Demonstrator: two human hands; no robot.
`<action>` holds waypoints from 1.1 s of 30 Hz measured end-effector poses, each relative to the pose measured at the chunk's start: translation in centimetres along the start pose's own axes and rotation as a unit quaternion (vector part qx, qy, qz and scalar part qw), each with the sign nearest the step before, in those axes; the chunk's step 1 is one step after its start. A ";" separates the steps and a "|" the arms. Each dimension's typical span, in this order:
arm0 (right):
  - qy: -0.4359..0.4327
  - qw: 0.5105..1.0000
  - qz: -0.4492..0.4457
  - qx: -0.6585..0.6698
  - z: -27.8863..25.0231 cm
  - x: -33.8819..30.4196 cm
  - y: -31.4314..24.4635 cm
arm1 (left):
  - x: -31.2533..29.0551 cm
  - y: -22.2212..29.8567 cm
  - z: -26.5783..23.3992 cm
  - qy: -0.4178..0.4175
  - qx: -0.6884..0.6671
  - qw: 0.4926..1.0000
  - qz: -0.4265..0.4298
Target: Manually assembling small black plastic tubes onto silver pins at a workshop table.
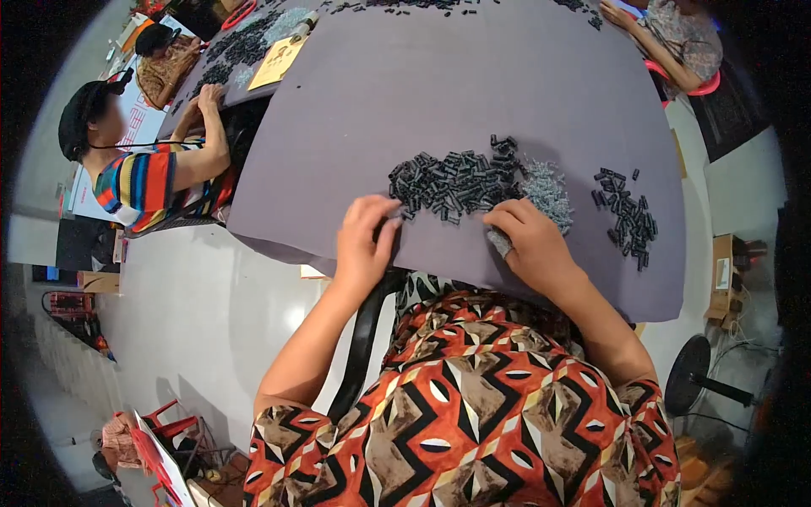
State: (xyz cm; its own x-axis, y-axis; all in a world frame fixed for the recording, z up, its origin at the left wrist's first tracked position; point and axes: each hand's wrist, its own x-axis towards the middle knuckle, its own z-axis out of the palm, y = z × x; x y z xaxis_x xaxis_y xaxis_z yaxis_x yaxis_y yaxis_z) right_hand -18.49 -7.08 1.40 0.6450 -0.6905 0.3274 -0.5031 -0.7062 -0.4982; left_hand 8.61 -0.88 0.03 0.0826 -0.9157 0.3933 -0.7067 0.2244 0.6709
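Note:
A heap of short black cylindrical plastic pieces (452, 182) lies on the grey cloth-covered table, just beyond both hands. Close against its right side is a pile of small silvery metal parts (547, 194), too fine to name. At the heap's left edge, my left hand (363, 241) has its fingers curled and its thumb near the index finger; what lies between them is hidden. My right hand (539, 249) is at the near side of the silvery pile with its fingertips pinched together. A grey wrap (499, 243) covers one of its digits. Any small thing in that pinch cannot be made out.
A smaller group of black cylinders (625, 220) lies to the right. The table (338, 110) has its front edge at my body. Co-workers sit at the left (156, 182) and far right (684, 42). A yellow printed sheet (277, 63) lies far left, and a fan (688, 376) stands low right.

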 end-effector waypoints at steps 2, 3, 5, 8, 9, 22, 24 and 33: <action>0.003 1.000 0.010 0.004 -0.2 -0.2 0.0 | 0.1 0.3 0.3 -0.017 0.048 0.998 0.045; 0.001 1.000 0.011 0.009 -0.3 -0.2 0.1 | 0.3 0.4 0.4 -0.017 0.045 0.998 0.046; 0.001 1.000 0.015 0.010 -0.3 -0.1 0.2 | 0.8 0.5 0.6 -0.033 0.103 0.992 0.059; -0.003 1.000 0.001 -0.013 0.1 0.0 0.5 | 0.9 0.2 0.6 -0.039 0.109 0.991 0.072; 0.011 1.000 -0.009 -0.007 0.1 0.0 0.7 | 0.9 0.3 0.6 -0.039 0.109 0.991 0.072; 0.021 1.000 0.004 -0.012 0.3 0.3 -0.3 | -1.6 3.7 2.6 -0.068 -0.044 0.997 -0.004; 0.030 0.999 -0.010 -0.027 0.6 0.8 -0.7 | -1.5 3.7 2.8 -0.058 -0.040 0.998 0.004; 0.039 0.997 -0.066 -0.022 3.3 3.4 -1.4 | -1.3 4.1 2.3 -0.044 -0.090 0.989 -0.105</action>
State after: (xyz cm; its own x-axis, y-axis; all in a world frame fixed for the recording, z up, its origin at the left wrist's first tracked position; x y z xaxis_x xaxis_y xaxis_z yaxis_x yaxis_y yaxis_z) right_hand -13.64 -7.91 0.56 0.6622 -0.5991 0.4500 -0.4420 -0.7973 -0.4111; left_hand 3.99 0.47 0.88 0.1469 -0.9721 0.1830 -0.5430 0.0754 0.8364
